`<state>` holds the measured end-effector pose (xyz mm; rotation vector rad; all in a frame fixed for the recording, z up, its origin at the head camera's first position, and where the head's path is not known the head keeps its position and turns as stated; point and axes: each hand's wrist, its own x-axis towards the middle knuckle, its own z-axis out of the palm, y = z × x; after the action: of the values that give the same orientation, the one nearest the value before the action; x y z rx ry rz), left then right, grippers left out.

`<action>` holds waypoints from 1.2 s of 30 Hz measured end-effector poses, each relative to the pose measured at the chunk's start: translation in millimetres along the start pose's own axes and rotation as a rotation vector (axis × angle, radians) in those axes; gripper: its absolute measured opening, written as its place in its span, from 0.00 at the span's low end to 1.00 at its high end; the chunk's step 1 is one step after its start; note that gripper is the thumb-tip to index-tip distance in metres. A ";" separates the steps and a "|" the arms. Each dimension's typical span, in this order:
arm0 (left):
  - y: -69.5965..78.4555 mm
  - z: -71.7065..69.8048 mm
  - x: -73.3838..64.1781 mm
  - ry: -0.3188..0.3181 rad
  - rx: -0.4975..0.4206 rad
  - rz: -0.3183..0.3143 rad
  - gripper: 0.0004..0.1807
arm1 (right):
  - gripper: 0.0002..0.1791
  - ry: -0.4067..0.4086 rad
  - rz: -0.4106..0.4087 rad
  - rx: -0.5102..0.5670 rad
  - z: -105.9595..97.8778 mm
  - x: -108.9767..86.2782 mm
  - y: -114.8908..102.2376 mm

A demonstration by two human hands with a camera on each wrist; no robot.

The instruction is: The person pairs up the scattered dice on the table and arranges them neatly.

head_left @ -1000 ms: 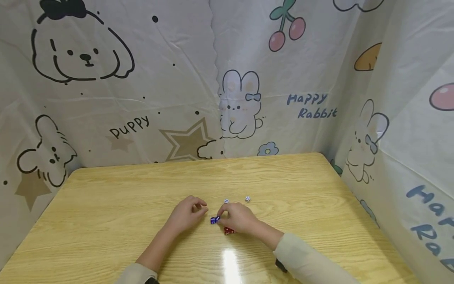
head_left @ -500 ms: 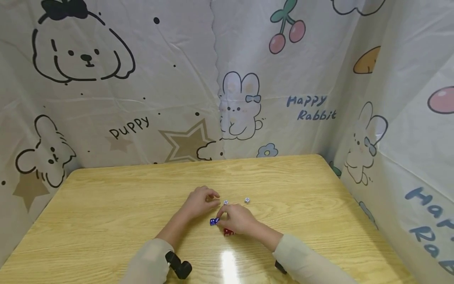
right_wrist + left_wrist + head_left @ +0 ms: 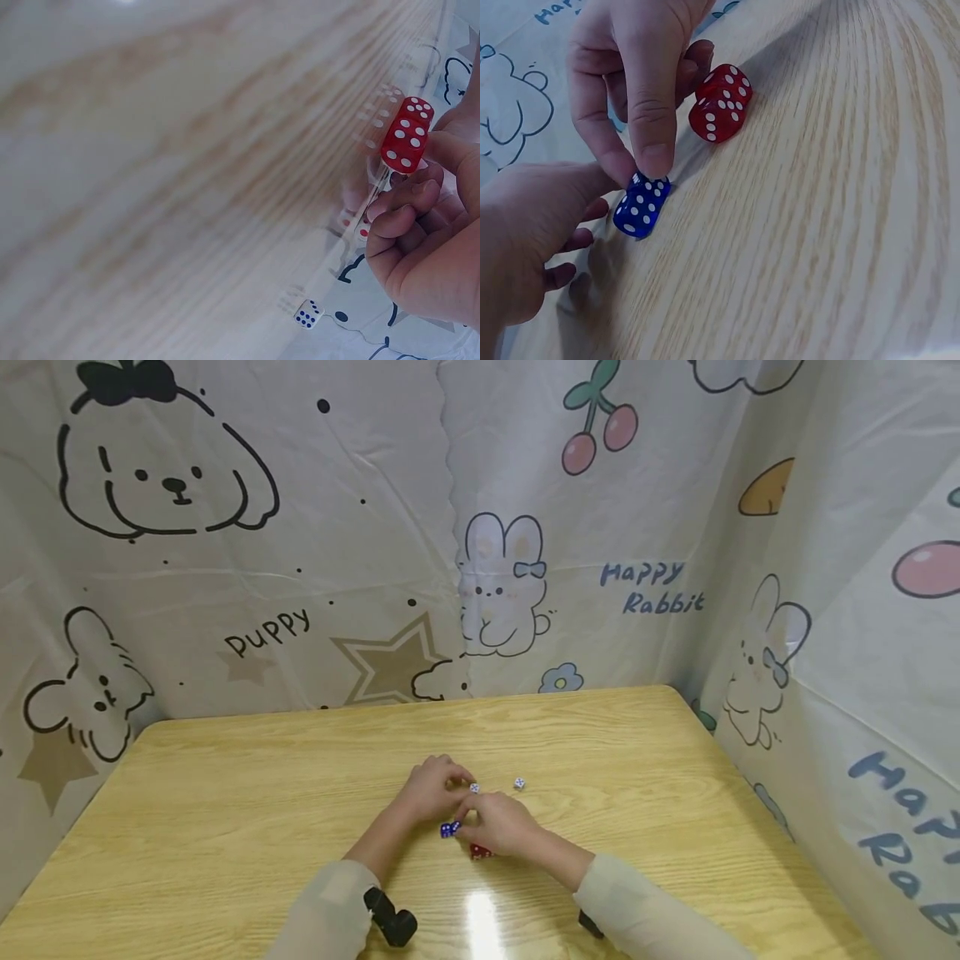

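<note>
Two blue dice with white pips sit side by side on the table. My right hand pinches one of them between thumb and forefinger. Left of it, my left hand reaches out with bent fingers, its fingertips right at a white die. The left wrist view has that hand's thumb and forefinger partly hidden behind the right hand. Two red dice, touching each other, lie close by the right hand, which partly covers them in the head view. A second white die stands apart to the right.
The wooden table runs back to a hanging white cloth printed with cartoon animals. More of this cloth hangs along the right side. A black device is strapped at the left wrist.
My left hand has moved right and farther back, from beside the blue dice to the nearer white die. The right hand stays at the blue dice.
</note>
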<state>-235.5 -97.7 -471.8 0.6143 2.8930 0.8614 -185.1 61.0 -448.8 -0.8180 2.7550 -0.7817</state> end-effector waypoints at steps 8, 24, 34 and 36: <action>-8.3 -7.1 -7.0 0.081 -0.023 -0.040 0.09 | 0.09 -0.022 0.023 0.005 0.4 0.8 0.9; -29.0 -19.5 -25.8 0.113 -0.046 -0.128 0.10 | 0.10 -0.039 0.041 0.025 -0.2 -0.5 -0.3; -37.1 -22.9 -38.6 0.139 -0.040 -0.119 0.11 | 0.10 -0.050 0.045 0.026 -0.5 -1.1 0.1; -38.4 -23.9 -41.2 0.138 -0.048 -0.121 0.11 | 0.10 -0.048 0.046 0.019 -0.6 -0.9 -0.1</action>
<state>-215.4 -155.4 -474.5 0.3856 2.9838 0.9898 -184.4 61.8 -448.2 -0.7563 2.7102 -0.7687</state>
